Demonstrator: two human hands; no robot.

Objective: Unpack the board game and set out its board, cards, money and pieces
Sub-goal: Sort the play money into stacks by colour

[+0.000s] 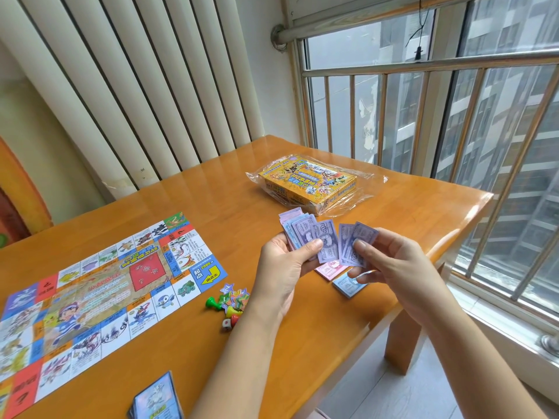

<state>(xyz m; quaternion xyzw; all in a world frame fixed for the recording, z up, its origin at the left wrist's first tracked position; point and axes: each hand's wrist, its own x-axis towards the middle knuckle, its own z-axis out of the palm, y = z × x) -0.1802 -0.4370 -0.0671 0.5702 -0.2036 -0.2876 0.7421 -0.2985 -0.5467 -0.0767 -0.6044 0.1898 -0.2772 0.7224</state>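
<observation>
The card deck sits nearest. The left hand curls its fingers round the fanned money, and the right hand pinches two purple notes. I'd start a purple pile beside the pink stack and blue stack, edges squared.

Varnished wood tabletop throwing back the window light, glossy and smooth. Board is thin printed paper, matt, creased at the folds. Banknotes, flimsy matt paper. Green pawn, shiny plastic. Cards look slick-faced. Box, printed cardboard inside a clear, crinkly plastic wrap. Railing, dull brushed metal
</observation>
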